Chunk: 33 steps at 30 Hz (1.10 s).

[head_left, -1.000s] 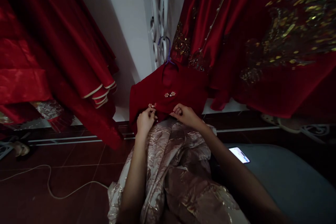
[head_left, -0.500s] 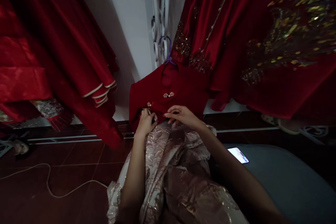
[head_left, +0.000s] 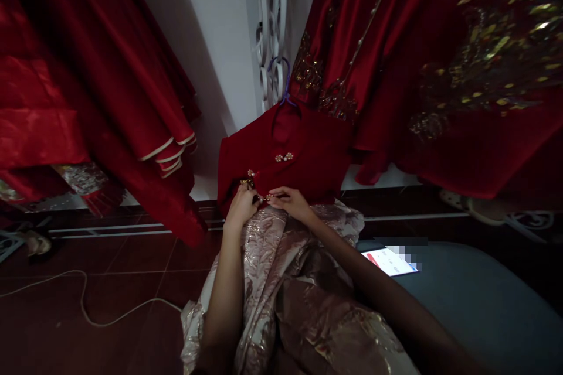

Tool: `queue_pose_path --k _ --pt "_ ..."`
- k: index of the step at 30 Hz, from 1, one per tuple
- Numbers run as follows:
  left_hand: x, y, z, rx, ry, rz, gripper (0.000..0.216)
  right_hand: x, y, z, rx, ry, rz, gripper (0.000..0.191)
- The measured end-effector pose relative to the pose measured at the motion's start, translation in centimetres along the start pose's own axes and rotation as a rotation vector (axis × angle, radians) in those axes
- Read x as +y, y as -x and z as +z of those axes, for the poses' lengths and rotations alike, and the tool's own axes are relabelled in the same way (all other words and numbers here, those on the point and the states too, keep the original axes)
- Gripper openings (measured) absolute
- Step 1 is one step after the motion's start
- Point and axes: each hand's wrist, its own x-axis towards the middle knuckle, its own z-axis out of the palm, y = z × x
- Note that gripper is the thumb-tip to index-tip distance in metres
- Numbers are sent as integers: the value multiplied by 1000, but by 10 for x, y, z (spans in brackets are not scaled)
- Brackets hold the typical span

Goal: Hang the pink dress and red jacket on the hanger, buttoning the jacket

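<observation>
A red top (head_left: 316,152) hangs from a purple hanger (head_left: 287,95) in front of me. Gold and pearl clasps (head_left: 284,157) sit on its front, and another small beaded ornament (head_left: 251,174) lies lower left. My left hand (head_left: 241,206) is closed at the lower front of the top, its fingers curled on the red cloth. My right hand (head_left: 291,201) reaches in from the right, its fingertips pinched on a small beaded clasp (head_left: 265,198) close to the left fingers. Beneath both hands spreads a shiny pinkish brocade fabric (head_left: 266,246) with metallic threads.
Red garments (head_left: 145,105) hang at left, and sequined red garments (head_left: 387,70) at right. A white scrolled metal rack (head_left: 279,12) stands behind the hanger. A lit phone (head_left: 391,261) rests on a grey-green seat (head_left: 466,299). A pale cable (head_left: 118,319) crosses the tiled floor.
My right hand has moved left to the left fingers and now pinches the beaded clasp. My left hand has hardly moved. The phone's screen shows different content.
</observation>
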Motion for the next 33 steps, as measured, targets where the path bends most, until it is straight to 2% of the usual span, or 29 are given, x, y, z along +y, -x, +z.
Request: queue_pose_path --k 5,11,14,18,21,26,33 --pt "6 -3 -7 33 75 -3 12 -1 -2 -2 -42 36 -31 34" --pt "5 0 -6 -40 321 -161 3 -5 0 0 -53 119 -111 33" --pt "5 0 -4 -73 440 -237 7 -4 2 2 -53 144 -124 29" --pt "5 0 -5 -70 435 -300 20 -4 4 4 -69 143 -123 28" --pt "4 0 -6 -66 430 -310 17 -4 4 6 -76 180 -113 30" --pt "0 -2 0 -82 478 -309 11 -2 3 9 -9 222 -144 28" --pt "-3 0 -1 -117 487 -298 13 -5 7 10 37 425 -232 24"
